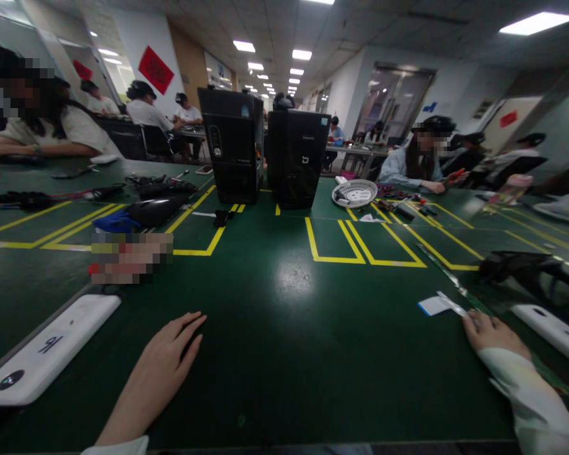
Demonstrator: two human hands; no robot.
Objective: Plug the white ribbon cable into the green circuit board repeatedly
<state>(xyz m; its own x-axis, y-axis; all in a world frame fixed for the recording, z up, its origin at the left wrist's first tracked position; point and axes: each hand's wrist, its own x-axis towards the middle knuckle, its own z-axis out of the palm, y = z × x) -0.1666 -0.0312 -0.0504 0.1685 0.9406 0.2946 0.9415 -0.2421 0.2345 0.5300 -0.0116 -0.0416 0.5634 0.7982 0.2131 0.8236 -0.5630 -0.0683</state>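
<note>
My left hand lies palm down over the green tabletop, its fingers stretched out and holding nothing. A white device marked with dark letters rests to its left. At the right, the fingers of my right hand are closed on the near end of a white flat ribbon cable with a blue edge. The cable lies folded on the table, pointing away to the left of that hand; my fingertips partly hide its near end. Another white device lies just beyond my right hand.
Two black computer towers stand at the back. A white basket sits right of them. Yellow tape marks rectangles on the table. A black object lies at right; a blue-and-black bundle at left. People sit at both sides.
</note>
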